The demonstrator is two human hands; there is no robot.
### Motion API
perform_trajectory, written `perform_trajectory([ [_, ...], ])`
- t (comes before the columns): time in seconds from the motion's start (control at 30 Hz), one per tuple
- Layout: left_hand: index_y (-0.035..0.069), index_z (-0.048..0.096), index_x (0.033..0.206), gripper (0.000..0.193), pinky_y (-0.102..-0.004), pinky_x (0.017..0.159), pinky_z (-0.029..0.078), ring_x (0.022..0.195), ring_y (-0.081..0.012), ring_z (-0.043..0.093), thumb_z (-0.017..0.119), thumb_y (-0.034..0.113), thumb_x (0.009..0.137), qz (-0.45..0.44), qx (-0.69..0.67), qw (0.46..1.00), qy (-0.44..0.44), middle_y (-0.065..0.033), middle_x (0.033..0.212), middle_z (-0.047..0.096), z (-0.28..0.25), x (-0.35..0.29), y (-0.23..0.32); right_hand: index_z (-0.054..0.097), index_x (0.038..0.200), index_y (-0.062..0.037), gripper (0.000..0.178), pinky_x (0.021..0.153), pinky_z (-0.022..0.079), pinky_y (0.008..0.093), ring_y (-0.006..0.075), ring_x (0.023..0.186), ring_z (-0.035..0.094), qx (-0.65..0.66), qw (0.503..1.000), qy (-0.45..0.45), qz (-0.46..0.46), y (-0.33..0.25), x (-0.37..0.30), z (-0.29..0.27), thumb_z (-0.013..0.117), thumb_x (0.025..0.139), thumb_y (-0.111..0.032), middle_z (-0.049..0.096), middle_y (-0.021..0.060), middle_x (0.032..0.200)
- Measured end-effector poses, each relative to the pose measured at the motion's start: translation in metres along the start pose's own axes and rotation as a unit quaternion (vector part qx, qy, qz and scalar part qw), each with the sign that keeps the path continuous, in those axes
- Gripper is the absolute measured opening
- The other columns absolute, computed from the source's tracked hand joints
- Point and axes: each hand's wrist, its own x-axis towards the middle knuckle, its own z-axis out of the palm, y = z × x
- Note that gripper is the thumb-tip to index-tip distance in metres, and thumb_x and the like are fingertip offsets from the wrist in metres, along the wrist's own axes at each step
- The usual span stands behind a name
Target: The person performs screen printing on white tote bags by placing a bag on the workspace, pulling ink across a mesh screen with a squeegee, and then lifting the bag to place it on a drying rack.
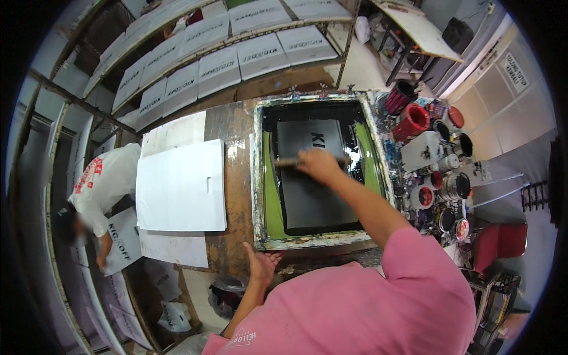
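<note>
My right hand (319, 166) is closed around a squeegee (287, 162) that lies across the mesh of a silkscreen frame (258, 195). Black ink surrounds the grey see-through window of the mesh, where dark lettering shows in part; green strips run down both sides. My left hand (262, 265) holds nothing, fingers apart, beside the near edge of the worktable (236, 207) by the frame's near left corner. Left of the frame, a stack of blank white bags (180, 189) with a cut-out handle slot lies on the table.
Ink tubs (410, 122) and paint cans (455, 186) crowd the right side. A co-worker (106, 177) at the left bends over a printed white bag (123, 241). Shelves of printed bags (220, 70) stand along the far side. A red chair (500, 245) is at the right.
</note>
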Motion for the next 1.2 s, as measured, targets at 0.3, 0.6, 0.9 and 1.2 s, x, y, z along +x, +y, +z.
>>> perform_trajectory([
  [0.3, -0.010, 0.022, 0.154, 0.109, -0.0475, 0.120, 0.038, 0.140, -0.0396, 0.051, 0.028, 0.083, 0.098, 0.114, -0.018, 0.979, -0.170, -0.0297, 0.151, 0.045, 0.037, -0.053, 0.057, 0.064, 0.114, -0.0058, 0.042, 0.091, 0.051, 0.0539, 0.0371, 0.101, 0.063, -0.012, 0.999, -0.030, 0.004, -0.144, -0.143, -0.179, 0.064, 0.097, -0.044, 0.064, 0.0164, 0.102],
  [0.6, 0.002, 0.027, 0.164, 0.092, -0.0660, 0.122, 0.020, 0.155, -0.0517, 0.018, 0.037, 0.071, 0.104, 0.376, 0.592, 0.712, -0.027, -0.0373, 0.162, 0.028, 0.084, 0.015, 0.081, 0.067, 0.091, -0.0078, 0.032, 0.090, 0.039, 0.0481, 0.0290, 0.086, 0.059, -0.103, 0.959, 0.263, -0.016, -0.148, -0.057, -0.255, 0.067, 0.090, -0.039, 0.063, 0.0107, 0.085],
  [0.9, 0.008, 0.021, 0.168, 0.114, -0.0763, 0.116, -0.013, 0.160, -0.0475, -0.005, 0.031, 0.091, 0.090, 0.255, 0.833, 0.481, 0.100, -0.0330, 0.171, 0.007, 0.024, 0.075, -0.031, 0.070, 0.090, -0.0050, 0.039, 0.089, 0.040, 0.0476, 0.0299, 0.084, 0.062, -0.098, 0.958, 0.269, -0.012, -0.132, -0.018, -0.288, 0.064, 0.092, -0.043, 0.066, 0.0124, 0.082],
  [1.2, -0.005, 0.040, 0.156, 0.092, -0.0701, 0.122, 0.005, 0.157, -0.0428, 0.023, 0.059, 0.063, 0.096, 0.371, 0.727, 0.574, 0.070, -0.0240, 0.162, 0.040, 0.071, 0.060, -0.004, 0.071, 0.084, -0.0056, 0.039, 0.088, 0.041, 0.0468, 0.0299, 0.078, 0.064, -0.068, 0.952, 0.298, -0.024, -0.120, 0.018, -0.302, 0.064, 0.092, -0.043, 0.067, 0.0121, 0.075],
])
